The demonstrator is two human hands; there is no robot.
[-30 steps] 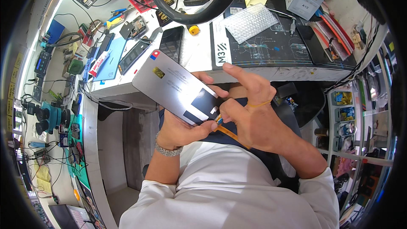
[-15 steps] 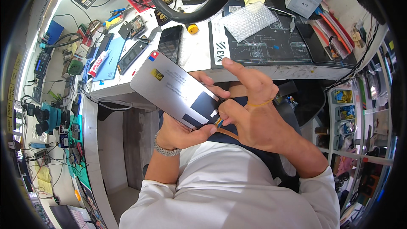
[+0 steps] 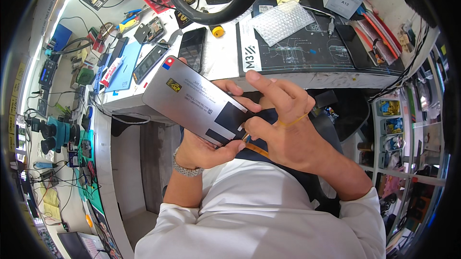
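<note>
A phone screen panel [image 3: 185,100] with a silver back, black patches and a small yellow sticker is tilted in front of me. My left hand [image 3: 206,152] holds it from below, thumb on the lower edge and fingertips round the far edge. My right hand [image 3: 293,132], with a yellow rubber band [image 3: 294,120] round it, is at the panel's right end. Its thumb and a mostly hidden finger pinch near a small ribbon cable [image 3: 246,137]; the index finger stretches away. An orange-brown strip [image 3: 257,150] shows just below the hands.
Beyond my hands, the white workbench [image 3: 222,57] carries a dark phone [image 3: 193,48], an opened phone [image 3: 150,62] and a yellow tape roll [image 3: 218,32]. Bubble wrap [image 3: 283,21] lies on a black mat [image 3: 288,60]. A black ring [image 3: 211,18] overhangs the bench. A microscope [image 3: 57,132] stands left.
The panel has shifted slightly left and tilted, so its glare has faded and the sticker shows more clearly. The right hand has moved slightly left, its index finger lower.
</note>
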